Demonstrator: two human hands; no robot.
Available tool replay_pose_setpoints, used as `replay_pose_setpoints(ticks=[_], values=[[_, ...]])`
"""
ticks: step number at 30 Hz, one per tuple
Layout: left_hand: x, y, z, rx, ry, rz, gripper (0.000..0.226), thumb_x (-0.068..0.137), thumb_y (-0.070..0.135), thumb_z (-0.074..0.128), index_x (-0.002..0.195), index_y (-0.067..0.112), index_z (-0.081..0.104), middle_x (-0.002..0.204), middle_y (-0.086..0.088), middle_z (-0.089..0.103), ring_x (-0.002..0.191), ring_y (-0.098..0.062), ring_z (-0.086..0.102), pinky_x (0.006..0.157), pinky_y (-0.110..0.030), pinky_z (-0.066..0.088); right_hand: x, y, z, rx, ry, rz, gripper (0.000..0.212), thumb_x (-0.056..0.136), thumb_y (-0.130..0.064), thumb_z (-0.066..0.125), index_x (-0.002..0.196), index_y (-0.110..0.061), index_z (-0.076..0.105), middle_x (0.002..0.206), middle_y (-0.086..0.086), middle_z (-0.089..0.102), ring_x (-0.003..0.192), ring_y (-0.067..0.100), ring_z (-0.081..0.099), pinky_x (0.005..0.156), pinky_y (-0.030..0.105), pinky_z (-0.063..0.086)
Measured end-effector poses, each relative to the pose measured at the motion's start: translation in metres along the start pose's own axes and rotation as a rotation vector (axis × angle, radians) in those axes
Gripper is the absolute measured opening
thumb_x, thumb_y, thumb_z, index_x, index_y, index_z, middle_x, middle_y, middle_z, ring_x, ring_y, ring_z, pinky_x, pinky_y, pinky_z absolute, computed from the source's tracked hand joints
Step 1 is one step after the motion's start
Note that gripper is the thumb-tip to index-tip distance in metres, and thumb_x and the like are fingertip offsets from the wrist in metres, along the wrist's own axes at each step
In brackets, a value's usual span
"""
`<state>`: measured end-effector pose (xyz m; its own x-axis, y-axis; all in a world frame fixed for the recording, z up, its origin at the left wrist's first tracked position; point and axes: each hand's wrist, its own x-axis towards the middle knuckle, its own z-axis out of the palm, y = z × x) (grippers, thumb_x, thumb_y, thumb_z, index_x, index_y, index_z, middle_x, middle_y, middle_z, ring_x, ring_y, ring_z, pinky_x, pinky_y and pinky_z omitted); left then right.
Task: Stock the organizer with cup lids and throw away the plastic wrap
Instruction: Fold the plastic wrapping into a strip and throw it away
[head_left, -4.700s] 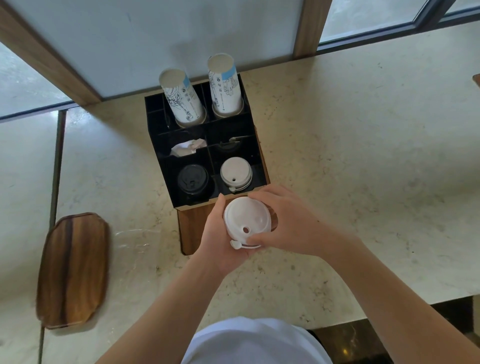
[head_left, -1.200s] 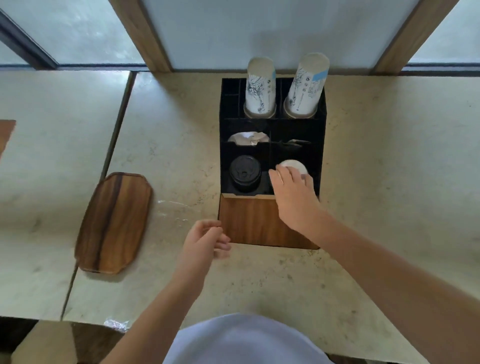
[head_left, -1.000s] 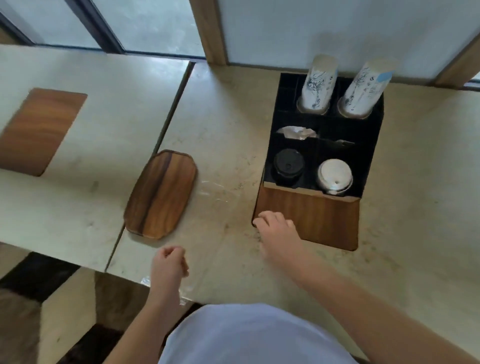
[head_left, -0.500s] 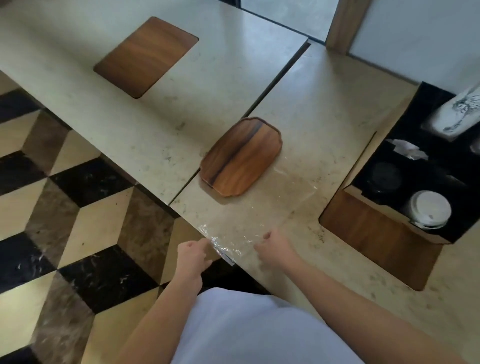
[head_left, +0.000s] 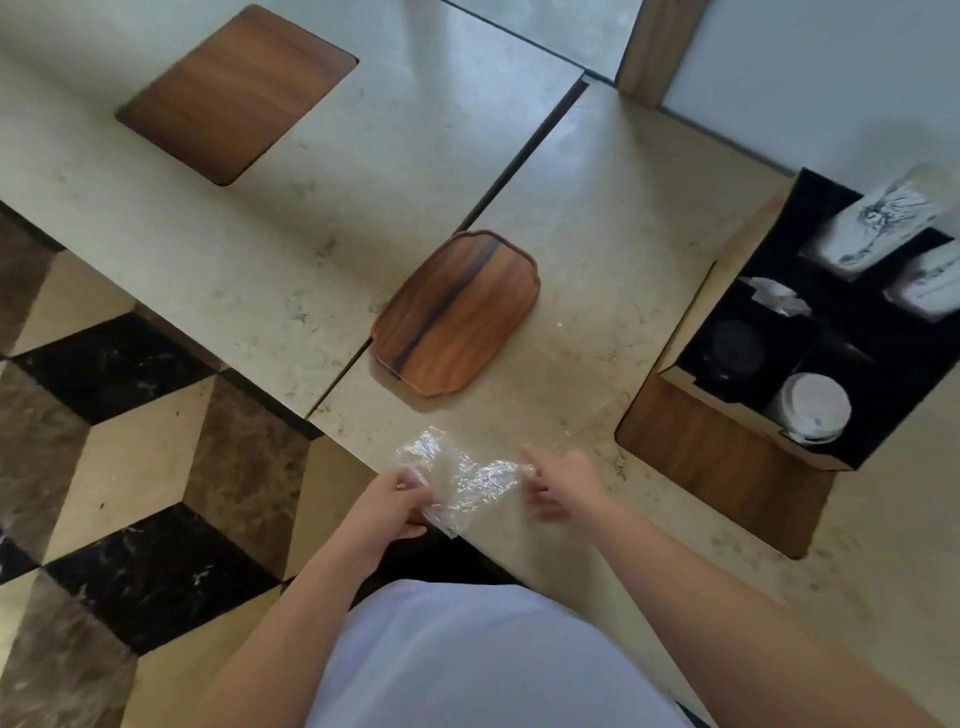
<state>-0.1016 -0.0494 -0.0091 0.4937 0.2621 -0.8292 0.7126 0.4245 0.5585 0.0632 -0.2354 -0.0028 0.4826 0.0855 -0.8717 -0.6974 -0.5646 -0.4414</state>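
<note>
Both hands, left (head_left: 387, 506) and right (head_left: 563, 483), pinch the crinkled clear plastic wrap (head_left: 457, 475) at the counter edge; bunching and binning it comes next.

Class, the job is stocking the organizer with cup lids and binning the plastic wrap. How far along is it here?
Done, it seems: white lids sit in a front compartment of the organizer. In hand: the left hand grips the crumpled plastic wrap at the counter's edge, with the right hand at its other end. Left: throwing the wrap away; no bin is in view.
</note>
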Motion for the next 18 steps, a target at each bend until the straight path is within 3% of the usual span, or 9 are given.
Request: replay_pose_setpoints(ticks=[6, 10, 13, 15, 18], values=[[0.002, 0.008, 0.005, 0.057, -0.266, 0.086, 0.023, 0.079, 0.033, 0.083, 0.090, 0.021, 0.067, 0.104, -0.018, 0.076, 0.088, -0.023, 0.070, 0.069, -0.030, 0.053, -0.001, 0.017, -0.025, 0.329, 0.078, 0.003, 0.038, 0.088, -0.039, 0.075, 0.097, -0.006, 0.058, 0.066, 0.009, 0.065, 0.049, 0.020, 0.063, 0.045, 0.030, 0.053], [-0.002, 0.011, 0.021, 0.162, -0.351, 0.075, 0.030, 0.074, 0.032, 0.089, 0.097, 0.018, 0.074, 0.096, -0.009, 0.075, 0.087, -0.021, 0.069, 0.069, -0.027, 0.054, -0.003, 0.024, -0.046, 0.472, 0.067, -0.023, 0.023, 0.088, -0.027, 0.077, 0.083, -0.012, 0.059, 0.060, -0.001, 0.053, 0.046, 0.009, 0.047, 0.040, 0.021, 0.034], [-0.006, 0.007, 0.042, 0.360, -0.337, 0.068, 0.032, 0.073, 0.038, 0.085, 0.099, 0.022, 0.077, 0.087, -0.003, 0.075, 0.078, -0.016, 0.066, 0.064, -0.028, 0.050, -0.004, 0.034, -0.076, 0.401, 0.089, -0.128, 0.007, 0.088, -0.015, 0.074, 0.085, -0.012, 0.068, 0.061, -0.002, 0.051, 0.044, 0.006, 0.042, 0.039, 0.018, 0.031], [-0.007, 0.005, 0.054, 0.565, -0.305, 0.039, 0.045, 0.069, 0.053, 0.084, 0.098, 0.021, 0.075, 0.078, 0.002, 0.074, 0.068, -0.014, 0.065, 0.057, -0.028, 0.048, -0.006, 0.044, -0.099, 0.314, 0.120, -0.212, 0.008, 0.087, -0.010, 0.076, 0.094, -0.010, 0.072, 0.062, -0.003, 0.055, 0.045, 0.004, 0.046, 0.042, 0.017, 0.035], [-0.008, 0.013, 0.072, 0.768, -0.155, 0.010, 0.066, 0.061, 0.070, 0.081, 0.097, 0.017, 0.064, 0.071, 0.002, 0.070, 0.056, -0.012, 0.061, 0.051, -0.027, 0.045, -0.010, 0.063, -0.131, 0.247, 0.120, -0.260, 0.009, 0.084, -0.007, 0.079, 0.090, -0.012, 0.076, 0.070, 0.001, 0.066, 0.060, 0.010, 0.054, 0.053, 0.019, 0.042]])
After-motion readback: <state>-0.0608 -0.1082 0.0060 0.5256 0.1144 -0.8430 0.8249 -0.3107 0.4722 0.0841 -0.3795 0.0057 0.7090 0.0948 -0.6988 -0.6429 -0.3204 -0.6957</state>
